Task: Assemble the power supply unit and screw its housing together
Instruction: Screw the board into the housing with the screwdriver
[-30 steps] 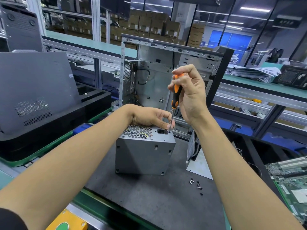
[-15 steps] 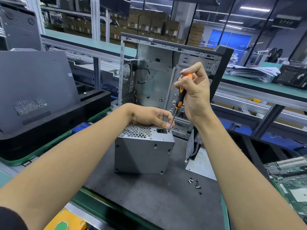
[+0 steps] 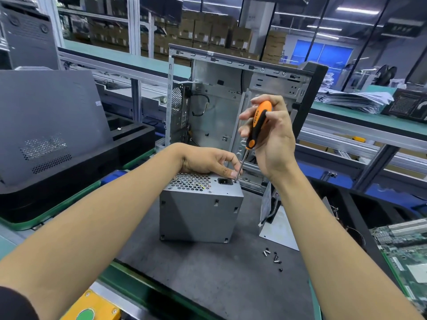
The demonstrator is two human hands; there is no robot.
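An open computer case is stood upright at twelve o'clock on the dark table, its side panel removed. A grey panel is leaned in a black foam tray at nine o'clock. A green circuit board is seen at four o'clock. Stacked papers are laid at two o'clock. Cardboard boxes are piled far behind. A yellow button box is fixed at seven o'clock.

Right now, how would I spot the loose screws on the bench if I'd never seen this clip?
Start at the grey power supply box standing on the dark mat. Look to its lower right, just below the bent metal plate. The loose screws are the small scatter of tiny silver and black pieces lying bare on the mat.
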